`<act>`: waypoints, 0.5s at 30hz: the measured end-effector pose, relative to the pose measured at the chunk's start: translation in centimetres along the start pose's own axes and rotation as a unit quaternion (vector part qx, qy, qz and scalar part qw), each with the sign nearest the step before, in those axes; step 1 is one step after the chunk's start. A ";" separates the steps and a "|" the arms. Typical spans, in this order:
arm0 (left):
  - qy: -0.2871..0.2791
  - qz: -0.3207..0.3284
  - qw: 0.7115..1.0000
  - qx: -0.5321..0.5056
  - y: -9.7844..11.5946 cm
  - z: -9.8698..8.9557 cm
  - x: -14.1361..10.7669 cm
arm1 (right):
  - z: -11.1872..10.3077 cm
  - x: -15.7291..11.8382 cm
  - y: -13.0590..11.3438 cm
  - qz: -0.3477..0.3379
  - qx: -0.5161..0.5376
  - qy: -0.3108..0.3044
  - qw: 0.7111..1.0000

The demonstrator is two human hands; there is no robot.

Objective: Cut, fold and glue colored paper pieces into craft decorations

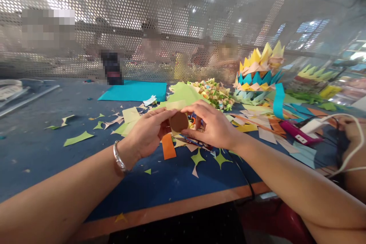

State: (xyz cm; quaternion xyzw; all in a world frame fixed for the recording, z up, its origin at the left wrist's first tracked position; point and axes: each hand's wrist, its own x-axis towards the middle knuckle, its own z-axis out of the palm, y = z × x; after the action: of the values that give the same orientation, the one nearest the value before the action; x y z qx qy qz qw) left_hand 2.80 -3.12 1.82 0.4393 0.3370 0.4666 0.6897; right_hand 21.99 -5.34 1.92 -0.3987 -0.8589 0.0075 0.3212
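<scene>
Above the middle of the table, a round brown disc (pixel 179 122) is held upright between both hands. My left hand (pixel 150 131), with a silver bangle at the wrist, pinches its left edge. My right hand (pixel 211 127) grips the right edge between thumb and curled fingers. Pale yellow paper (pixel 175 104) shows just behind the disc; whether it is held too, I cannot tell. Under the right hand, an orange and blue item is mostly hidden. An orange paper strip (pixel 169 146) lies just below the hands, with green star-shaped scraps (pixel 198 157) nearby.
Paper scraps cover the blue table (pixel 143 194). A turquoise sheet (pixel 137 90), a heap of small curled paper pieces (pixel 214 92) and a tiered spiky paper model (pixel 257 78) stand toward the perforated metal screen (pixel 128 4). At right are a magenta device (pixel 299 133), cables and another person's arm (pixel 354 152).
</scene>
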 end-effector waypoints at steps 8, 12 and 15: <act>0.027 -0.016 0.999 -0.015 -0.2 0.2 -0.5 | 0.3 0.0 -0.1 0.006 -0.041 0.015 0.999; 0.049 0.003 0.998 -0.049 -0.8 0.6 -1.0 | 0.6 0.1 -0.1 0.028 -0.050 0.027 0.998; 0.046 0.014 0.996 -0.069 -1.2 1.1 -1.6 | 0.8 0.1 -0.1 0.041 -0.053 0.027 0.997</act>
State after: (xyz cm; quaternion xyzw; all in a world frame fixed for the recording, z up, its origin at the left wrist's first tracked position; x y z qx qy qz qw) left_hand 3.68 -5.14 1.26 0.3733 0.3290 0.5183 0.6956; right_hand 21.41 -5.15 1.34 -0.4504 -0.8318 -0.0354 0.3224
